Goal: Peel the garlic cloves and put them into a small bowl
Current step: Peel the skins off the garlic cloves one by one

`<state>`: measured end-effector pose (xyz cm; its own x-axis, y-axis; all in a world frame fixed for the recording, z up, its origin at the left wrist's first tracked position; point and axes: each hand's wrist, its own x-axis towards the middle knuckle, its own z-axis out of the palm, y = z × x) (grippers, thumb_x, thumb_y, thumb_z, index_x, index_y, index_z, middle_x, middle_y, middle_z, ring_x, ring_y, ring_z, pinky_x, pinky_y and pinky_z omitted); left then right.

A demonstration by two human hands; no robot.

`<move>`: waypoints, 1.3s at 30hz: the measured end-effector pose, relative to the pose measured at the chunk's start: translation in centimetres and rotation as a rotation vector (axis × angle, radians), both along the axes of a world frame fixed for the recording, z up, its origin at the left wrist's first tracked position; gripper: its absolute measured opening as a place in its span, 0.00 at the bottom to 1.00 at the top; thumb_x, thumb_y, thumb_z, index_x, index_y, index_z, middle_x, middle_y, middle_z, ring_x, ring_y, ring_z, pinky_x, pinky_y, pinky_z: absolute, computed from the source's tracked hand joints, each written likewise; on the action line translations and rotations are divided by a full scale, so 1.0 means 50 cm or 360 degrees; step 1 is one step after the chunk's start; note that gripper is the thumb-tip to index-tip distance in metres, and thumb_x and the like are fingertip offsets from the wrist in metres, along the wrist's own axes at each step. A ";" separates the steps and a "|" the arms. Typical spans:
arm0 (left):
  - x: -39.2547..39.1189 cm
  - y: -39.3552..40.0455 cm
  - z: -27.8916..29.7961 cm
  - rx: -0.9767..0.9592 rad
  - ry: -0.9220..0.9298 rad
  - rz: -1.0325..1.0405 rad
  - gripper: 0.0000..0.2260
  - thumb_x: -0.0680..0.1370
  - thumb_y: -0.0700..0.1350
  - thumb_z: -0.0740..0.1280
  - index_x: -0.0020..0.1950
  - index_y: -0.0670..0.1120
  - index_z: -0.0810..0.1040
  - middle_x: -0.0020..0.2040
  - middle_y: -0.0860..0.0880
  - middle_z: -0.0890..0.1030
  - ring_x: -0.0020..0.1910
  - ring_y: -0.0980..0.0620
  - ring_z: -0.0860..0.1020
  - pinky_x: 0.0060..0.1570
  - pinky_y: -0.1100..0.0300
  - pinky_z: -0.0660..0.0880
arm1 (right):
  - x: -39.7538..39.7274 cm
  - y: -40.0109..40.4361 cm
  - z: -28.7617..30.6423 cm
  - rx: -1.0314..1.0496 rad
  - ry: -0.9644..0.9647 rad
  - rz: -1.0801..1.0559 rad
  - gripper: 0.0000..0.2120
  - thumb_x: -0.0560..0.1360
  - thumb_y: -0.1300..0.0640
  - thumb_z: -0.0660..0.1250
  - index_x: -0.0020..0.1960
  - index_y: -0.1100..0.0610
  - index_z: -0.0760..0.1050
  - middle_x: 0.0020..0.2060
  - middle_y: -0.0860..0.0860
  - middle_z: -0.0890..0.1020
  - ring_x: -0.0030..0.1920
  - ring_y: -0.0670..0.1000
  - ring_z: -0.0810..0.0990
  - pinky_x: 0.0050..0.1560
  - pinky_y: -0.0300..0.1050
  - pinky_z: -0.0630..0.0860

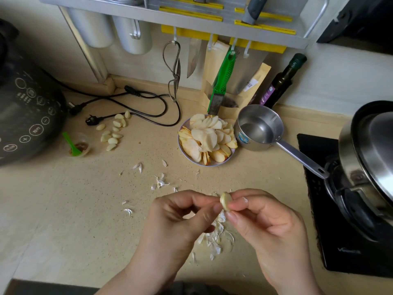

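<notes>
- The garlic clove [225,201] is up in the air between the two hands, over the near middle of the counter [70,209], a little toward the stove side.
- The right hand [265,222] pinches the clove with its thumb and first finger. The other fingers are curled in.
- The left hand [180,218] has its fingertips bunched together and touching the left side of the clove, like it is picking at the skin. I cannot tell if it has hold of a bit of skin.
- The clove's long way runs up and down in the picture, tipped a little. Its top end pokes out above the fingers.
- Both hands are right at the clove, so neither one is closer. The right hand is the one holding it.
- A heap of peeled skins [214,235] lies on the counter just under the hands.
- The pile of peeled cloves [112,133] lies well away, toward the far left of the counter, next to the black cooker [25,111].
- I think this clove looks nearly bare. To join the pile it would have to go far and to the left, so the left hand has the shorter reach.
- I cannot see a small bowl for the garlic. The plate of apple slices [207,141] is a different thing.
</notes>
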<state>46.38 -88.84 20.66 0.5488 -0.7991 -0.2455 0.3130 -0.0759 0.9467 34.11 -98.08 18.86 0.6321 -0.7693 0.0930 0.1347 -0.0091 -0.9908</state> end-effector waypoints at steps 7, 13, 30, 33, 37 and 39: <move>0.000 -0.004 0.010 0.0039 0.0001 0.0004 0.04 0.65 0.45 0.73 0.37 0.46 0.86 0.29 0.48 0.81 0.28 0.55 0.77 0.31 0.59 0.78 | -0.001 0.000 0.004 -0.0161 0.0066 -0.0012 0.13 0.68 0.68 0.73 0.50 0.56 0.82 0.43 0.56 0.85 0.43 0.58 0.85 0.46 0.46 0.81; -0.004 -0.011 0.008 0.0082 -0.0032 0.0019 0.06 0.64 0.47 0.73 0.38 0.47 0.86 0.31 0.45 0.82 0.29 0.54 0.78 0.31 0.59 0.77 | 0.008 0.012 0.013 -0.0373 0.0317 -0.0248 0.18 0.64 0.67 0.72 0.49 0.50 0.81 0.39 0.50 0.85 0.38 0.50 0.85 0.42 0.41 0.80; -0.007 -0.014 0.013 -0.0007 0.0017 0.0076 0.05 0.65 0.39 0.69 0.33 0.44 0.84 0.29 0.46 0.82 0.27 0.53 0.79 0.28 0.62 0.76 | 0.016 0.015 0.023 0.0982 -0.0126 -0.0045 0.22 0.45 0.51 0.86 0.33 0.58 0.82 0.28 0.57 0.81 0.27 0.49 0.79 0.29 0.36 0.76; -0.011 -0.013 0.010 -0.0041 0.0014 0.0095 0.03 0.65 0.41 0.71 0.35 0.44 0.84 0.30 0.44 0.82 0.28 0.53 0.79 0.29 0.61 0.77 | 0.020 0.016 0.023 0.1234 -0.0231 -0.0044 0.24 0.41 0.55 0.86 0.32 0.59 0.82 0.28 0.56 0.82 0.27 0.48 0.80 0.28 0.34 0.76; -0.012 -0.009 0.003 -0.0047 -0.0103 0.0115 0.10 0.63 0.51 0.73 0.37 0.45 0.85 0.31 0.43 0.82 0.29 0.51 0.79 0.31 0.59 0.78 | 0.024 0.019 0.018 0.0930 -0.0183 -0.0053 0.21 0.49 0.51 0.85 0.35 0.59 0.82 0.32 0.57 0.83 0.32 0.48 0.80 0.32 0.36 0.76; -0.009 -0.006 0.001 -0.0023 -0.0124 0.0094 0.10 0.63 0.51 0.73 0.37 0.46 0.85 0.31 0.44 0.82 0.29 0.51 0.79 0.31 0.59 0.78 | 0.022 0.020 0.013 0.0692 -0.0104 -0.0104 0.18 0.54 0.50 0.83 0.37 0.57 0.82 0.34 0.58 0.84 0.34 0.51 0.82 0.33 0.37 0.77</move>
